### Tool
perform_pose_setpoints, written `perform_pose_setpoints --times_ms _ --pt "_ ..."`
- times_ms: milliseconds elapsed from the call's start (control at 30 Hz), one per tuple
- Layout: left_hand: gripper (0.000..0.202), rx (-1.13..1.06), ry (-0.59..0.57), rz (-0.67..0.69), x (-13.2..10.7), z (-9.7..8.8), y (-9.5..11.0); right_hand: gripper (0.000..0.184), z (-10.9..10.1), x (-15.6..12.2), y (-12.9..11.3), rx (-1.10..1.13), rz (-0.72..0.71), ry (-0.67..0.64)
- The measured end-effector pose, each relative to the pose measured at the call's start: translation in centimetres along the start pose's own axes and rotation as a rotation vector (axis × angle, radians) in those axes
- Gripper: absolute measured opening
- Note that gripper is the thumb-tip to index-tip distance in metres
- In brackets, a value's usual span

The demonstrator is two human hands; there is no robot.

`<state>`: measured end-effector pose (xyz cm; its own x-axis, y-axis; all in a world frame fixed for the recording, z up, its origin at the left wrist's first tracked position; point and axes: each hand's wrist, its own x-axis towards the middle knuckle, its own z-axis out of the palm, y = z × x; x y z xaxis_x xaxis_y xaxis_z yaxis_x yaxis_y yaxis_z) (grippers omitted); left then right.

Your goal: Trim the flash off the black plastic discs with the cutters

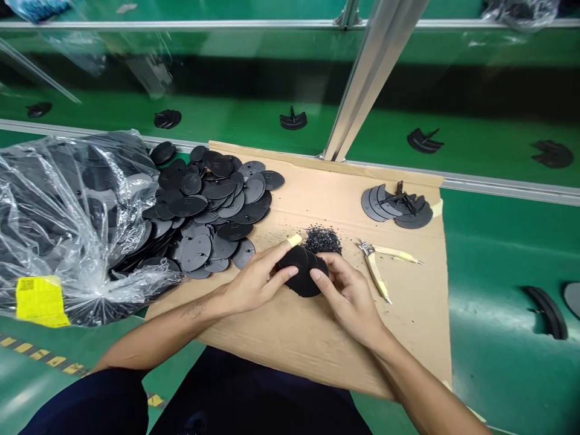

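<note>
Between my two hands are black plastic discs (302, 279), overlapping like a small fan, held above the cardboard. My left hand (258, 275) grips their left side, thumb on top and a yellow wrap on one fingertip. The right side is pinched by my right hand (347, 287), its thumb on the face and fingers behind. How many discs are held I cannot tell. Just beyond them lies a heap of small black plastic scraps (322, 239). Side cutters (374, 260) with pale yellow handles rest open to the right of my right hand.
A big pile of black discs (217, 199) covers the cardboard's (290, 344) left side, beside a clear plastic bag (77, 223) full of discs. Fanned grey-black parts (399, 206) lie at the back right. A metal post (371, 78) rises behind. A curved black part (546, 311) lies far right.
</note>
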<state>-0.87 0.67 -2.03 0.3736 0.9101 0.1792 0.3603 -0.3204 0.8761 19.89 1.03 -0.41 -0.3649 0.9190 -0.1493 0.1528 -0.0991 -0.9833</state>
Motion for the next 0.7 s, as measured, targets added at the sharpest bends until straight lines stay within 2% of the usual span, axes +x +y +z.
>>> perform_pose_setpoints --times_ms 433,600,700 --pt "0.055 0.130 -0.085 0.108 -0.23 -0.40 0.44 0.030 -0.13 0.14 0.58 -0.155 -0.053 -0.005" --pt "0.051 0.130 -0.052 0.044 -0.22 -0.50 0.63 0.029 -0.08 0.13 0.49 -0.164 -0.052 -0.012" --pt "0.050 0.126 -0.073 0.042 -0.32 -0.50 0.85 0.028 -0.08 0.16 0.41 -0.206 -0.072 -0.015"
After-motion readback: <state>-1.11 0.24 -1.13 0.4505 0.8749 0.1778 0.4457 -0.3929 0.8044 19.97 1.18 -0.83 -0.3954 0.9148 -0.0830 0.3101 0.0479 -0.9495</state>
